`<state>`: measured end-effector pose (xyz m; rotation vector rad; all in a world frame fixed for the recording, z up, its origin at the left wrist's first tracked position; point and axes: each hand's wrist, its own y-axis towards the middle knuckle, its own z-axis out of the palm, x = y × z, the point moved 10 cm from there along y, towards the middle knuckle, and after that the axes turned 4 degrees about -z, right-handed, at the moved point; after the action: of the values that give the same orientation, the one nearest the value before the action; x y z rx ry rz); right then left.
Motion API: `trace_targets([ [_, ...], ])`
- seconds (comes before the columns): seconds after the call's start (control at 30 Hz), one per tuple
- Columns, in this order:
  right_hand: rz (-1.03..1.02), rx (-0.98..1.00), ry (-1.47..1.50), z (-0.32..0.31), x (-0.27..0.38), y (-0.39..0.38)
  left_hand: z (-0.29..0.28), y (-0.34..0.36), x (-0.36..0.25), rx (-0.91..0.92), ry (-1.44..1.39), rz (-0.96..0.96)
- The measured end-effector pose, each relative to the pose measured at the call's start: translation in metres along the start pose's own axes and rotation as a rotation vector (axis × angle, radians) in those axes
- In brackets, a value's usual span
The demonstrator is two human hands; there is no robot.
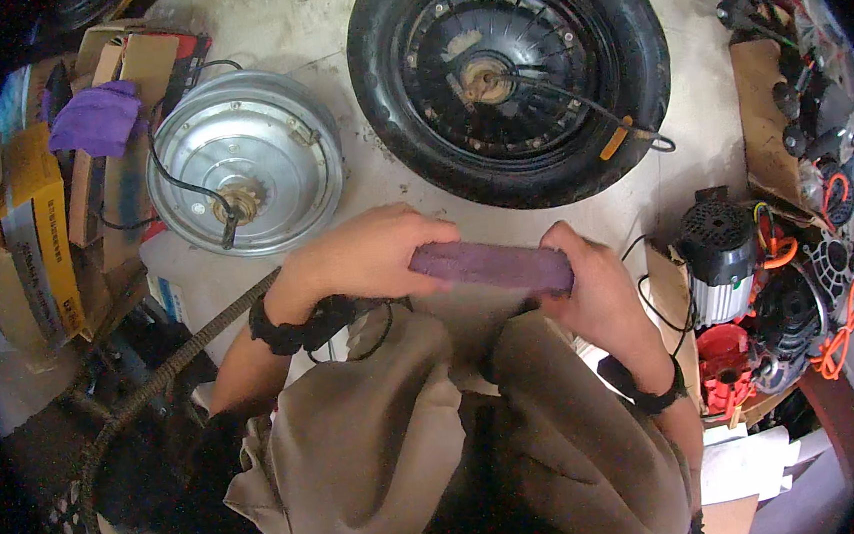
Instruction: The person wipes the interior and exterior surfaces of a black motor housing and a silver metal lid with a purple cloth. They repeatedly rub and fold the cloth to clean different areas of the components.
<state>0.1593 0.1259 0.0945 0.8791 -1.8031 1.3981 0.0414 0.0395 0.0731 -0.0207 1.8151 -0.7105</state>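
Observation:
Both of my hands grip a folded purple cloth (490, 268) above my khaki trouser legs. My left hand (401, 251) holds its left end with fingers bent round it, and my right hand (586, 287) holds its right end. Beyond them, a silver wheel hub (199, 144) with a cable lies on the pale floor to the left, and a black tyred wheel (393, 89) with a cable from its axle lies to the right.
At the left are cardboard boxes (36, 238) with another purple cloth (95, 120) on them. The right side is crowded with a black motor (715, 249), a red housing (724, 369), orange cables and papers (753, 462).

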Motion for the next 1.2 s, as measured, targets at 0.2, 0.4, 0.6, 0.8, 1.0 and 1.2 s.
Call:
trace_targets([
  [0.2,-0.066,-0.325,-0.533,-0.031,0.008,-0.004,-0.038,-0.008,-0.01,-0.407,0.23,0.095],
  [0.4,-0.517,-0.909,-0.96,-0.043,0.04,-0.024,-0.072,-0.04,-0.025,-1.141,0.571,0.165],
  [0.6,-0.511,-0.808,-0.959,-0.015,0.022,-0.016,-0.048,-0.033,0.036,-1.109,0.169,-0.018],
  [0.8,-0.301,-0.681,-0.706,-0.031,0.022,-0.013,-0.042,-0.049,0.068,-1.051,-0.306,-0.147],
  [1.0,-0.254,-0.875,-0.533,-0.037,0.007,0.011,-0.035,-0.024,0.082,-1.233,-0.735,0.092],
  [1.2,-0.447,-0.918,-0.554,-0.02,0.008,0.014,-0.035,0.01,0.078,-1.393,-0.653,0.09],
])
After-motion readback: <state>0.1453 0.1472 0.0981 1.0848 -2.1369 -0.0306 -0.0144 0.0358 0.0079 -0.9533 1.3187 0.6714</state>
